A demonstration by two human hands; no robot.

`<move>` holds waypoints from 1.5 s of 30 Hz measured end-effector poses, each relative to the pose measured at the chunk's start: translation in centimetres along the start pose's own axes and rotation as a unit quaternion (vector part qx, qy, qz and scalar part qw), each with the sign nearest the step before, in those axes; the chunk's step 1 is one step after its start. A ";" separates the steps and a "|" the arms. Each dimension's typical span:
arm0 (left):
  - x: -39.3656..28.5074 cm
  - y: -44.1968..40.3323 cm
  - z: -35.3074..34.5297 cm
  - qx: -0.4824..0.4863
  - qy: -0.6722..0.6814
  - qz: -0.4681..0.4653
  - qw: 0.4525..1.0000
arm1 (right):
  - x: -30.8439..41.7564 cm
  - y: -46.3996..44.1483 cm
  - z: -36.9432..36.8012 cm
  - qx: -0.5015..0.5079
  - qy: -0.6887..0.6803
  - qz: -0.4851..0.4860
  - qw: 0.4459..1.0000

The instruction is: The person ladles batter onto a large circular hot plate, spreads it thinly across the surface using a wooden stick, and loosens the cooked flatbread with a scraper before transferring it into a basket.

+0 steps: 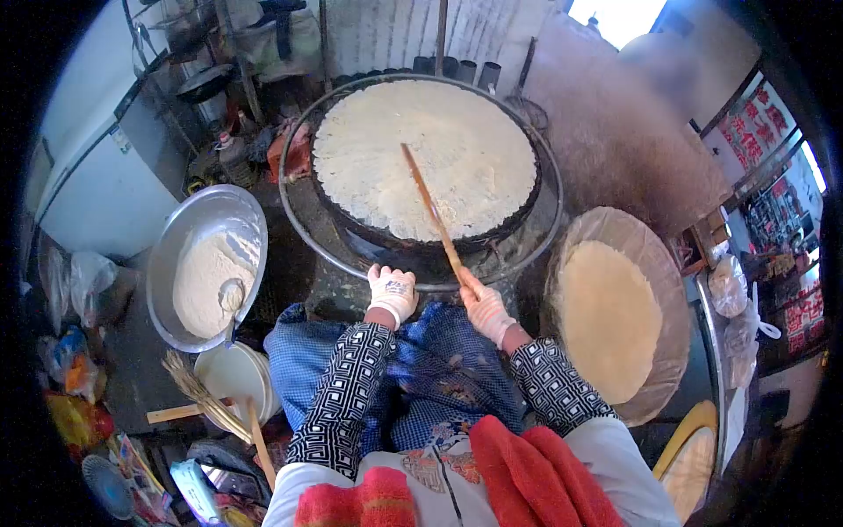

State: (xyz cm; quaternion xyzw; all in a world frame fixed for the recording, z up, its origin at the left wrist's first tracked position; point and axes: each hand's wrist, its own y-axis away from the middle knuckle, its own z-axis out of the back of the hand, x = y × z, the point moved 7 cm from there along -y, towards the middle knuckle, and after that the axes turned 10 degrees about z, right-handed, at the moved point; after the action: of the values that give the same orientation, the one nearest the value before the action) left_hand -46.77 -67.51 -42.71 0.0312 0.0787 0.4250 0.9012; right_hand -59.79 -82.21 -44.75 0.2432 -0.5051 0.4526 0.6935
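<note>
Red cloth [540,474]; stick [431,209] in right hand [487,313]

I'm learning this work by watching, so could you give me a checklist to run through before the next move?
1. White-gloved right hand grips the long brown wooden stick: ok.
2. Stick's far end over the pale, thin, round sheet on the dark round griddle: ok.
3. Stick touching the sheet: cannot tell from this one view.
4. Sheet smooth all over: not ok; it looks patchy towards the near edge.
5. White-gloved left hand clear of the stick: ok; it is at the near side of the large grey metal ring.
6. Griddle's heat: cannot tell.
</note>
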 end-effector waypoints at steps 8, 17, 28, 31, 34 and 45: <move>0.8 -0.1 0.2 0.002 -0.003 0.018 1.000 | 4.9 -1.6 2.9 -0.008 0.174 0.141 0.975; 3.7 -2.9 -2.9 -0.004 -0.051 0.065 0.997 | 4.6 -7.9 8.6 0.088 0.545 0.046 0.833; 13.1 -5.5 1.7 0.005 -0.208 0.020 0.978 | 1.3 -1.2 11.1 0.191 0.565 0.057 0.801; 15.9 -7.2 2.0 -0.049 -0.238 0.016 0.970 | -6.1 -5.4 16.3 0.141 0.499 0.045 0.854; 18.3 -9.1 2.0 -0.072 -0.302 0.016 0.951 | -4.0 -10.1 18.1 0.104 0.578 0.018 0.809; 24.7 -14.6 1.7 -0.102 -0.288 0.003 0.952 | -5.4 -23.5 23.5 -0.015 0.562 -0.064 0.825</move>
State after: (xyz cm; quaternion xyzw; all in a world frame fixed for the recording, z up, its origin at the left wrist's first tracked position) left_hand -19.90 -57.78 -45.65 0.0603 -0.2278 0.4062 0.8829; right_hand -50.99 -114.05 -38.19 -0.0321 -0.0187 0.4580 0.8882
